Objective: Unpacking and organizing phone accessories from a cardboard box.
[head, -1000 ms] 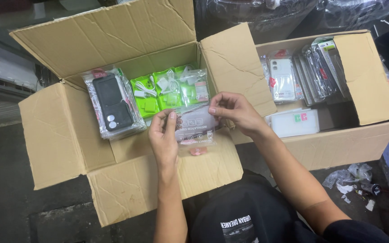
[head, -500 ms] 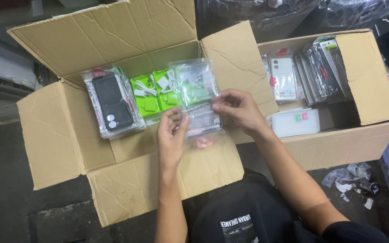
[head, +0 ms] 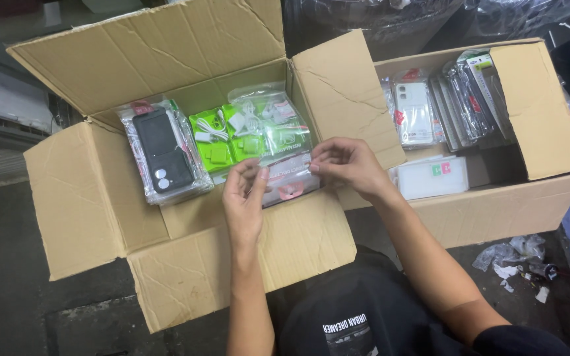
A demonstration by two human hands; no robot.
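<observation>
Hands [head: 245,198] [head: 344,165] on clear packet [head: 285,175] above carton [head: 186,264]

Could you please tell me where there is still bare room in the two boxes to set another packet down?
Left box: bare cardboard in front of the black case packets, left of the left hand. Right box: a dark gap right of the white packet. The back rows are crowded with green packets and clear cases.

Glossy plastic packet [head: 289,177], matt cardboard box [head: 186,264]

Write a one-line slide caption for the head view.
Both hands, left and right, hold a clear packet over an open carton of packaged phone cases.
</observation>
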